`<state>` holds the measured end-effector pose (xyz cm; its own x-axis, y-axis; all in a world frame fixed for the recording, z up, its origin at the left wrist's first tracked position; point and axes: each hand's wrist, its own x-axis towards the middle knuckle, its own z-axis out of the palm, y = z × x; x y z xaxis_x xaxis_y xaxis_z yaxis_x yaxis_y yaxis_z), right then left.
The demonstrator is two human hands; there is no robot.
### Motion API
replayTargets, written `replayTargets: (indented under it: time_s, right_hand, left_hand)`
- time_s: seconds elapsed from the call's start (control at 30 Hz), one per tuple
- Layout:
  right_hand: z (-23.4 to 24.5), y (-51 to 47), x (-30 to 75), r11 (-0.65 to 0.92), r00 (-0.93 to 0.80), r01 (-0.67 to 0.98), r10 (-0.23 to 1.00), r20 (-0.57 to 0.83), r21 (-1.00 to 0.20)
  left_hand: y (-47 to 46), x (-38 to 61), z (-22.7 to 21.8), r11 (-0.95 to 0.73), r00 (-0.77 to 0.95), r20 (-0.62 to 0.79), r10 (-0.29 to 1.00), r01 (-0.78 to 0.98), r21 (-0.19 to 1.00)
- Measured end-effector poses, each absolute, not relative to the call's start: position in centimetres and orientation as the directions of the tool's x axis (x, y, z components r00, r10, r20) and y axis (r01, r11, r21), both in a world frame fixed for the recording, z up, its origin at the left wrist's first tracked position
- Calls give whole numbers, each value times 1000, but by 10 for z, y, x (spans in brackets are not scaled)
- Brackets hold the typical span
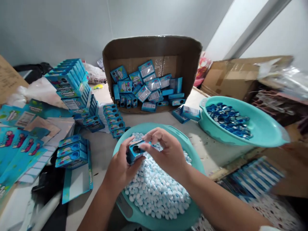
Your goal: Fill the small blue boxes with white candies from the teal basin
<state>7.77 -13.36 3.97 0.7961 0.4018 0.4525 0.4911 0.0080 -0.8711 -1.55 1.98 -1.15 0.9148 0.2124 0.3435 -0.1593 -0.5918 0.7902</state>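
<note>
Over a turquoise basin (198, 170) full of small pale candies (158, 192), my left hand (117, 168) is wrapped round a small blue candy box (134, 156). A round dark opening shows on the box's upturned end. My right hand (169, 154) is at that end, thumb and fingers pinched together beside the opening. Whatever lies between those fingertips, if anything, is too small to make out. Both hands are above the candies, with the box tilted slightly.
Behind the basin, a cardboard carton (154, 41) on its side holds many candy boxes. A second turquoise basin (223, 138) with blue round caps (228, 122) stands right. Stacked boxes (72, 83), a row of boxes (115, 120) and flat printed cartons (14, 150) occupy the left.
</note>
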Motion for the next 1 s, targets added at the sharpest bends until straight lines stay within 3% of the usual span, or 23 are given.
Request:
replayTargets:
  time_s: [0.1, 0.23, 0.33, 0.47, 0.77, 0.93, 1.0]
  right_hand:
    - [35, -151, 98, -203, 854, 471, 347, 386, -858]
    - [31, -178, 94, -474, 808, 362, 589, 17, -802]
    - [31, -178, 58, -608, 699, 455, 697, -163, -650]
    - [21, -159, 23, -683, 625, 592, 724, -291, -428]
    - [-15, -161, 97, -632, 627, 663, 762, -162, -402]
    - [-20, -161, 120, -490, 620, 641, 784, 22, -590]
    - [-21, -162, 122, -483, 634, 628, 772, 41, -610]
  left_hand:
    - [21, -12, -13, -587, 883, 375, 284, -149, 796]
    - [21, -9, -14, -530, 852, 372, 368, -136, 837]
    - [20, -7, -15, -484, 817, 402, 413, -177, 857]
    - [19, -7, -16, -463, 795, 412, 446, -189, 866]
    - [21, -7, -11, -534, 791, 488, 370, -249, 808]
    - [22, -3, -9, -590, 729, 571, 378, -286, 755]
    - [23, -1, -11, -581, 693, 601, 399, -316, 750]
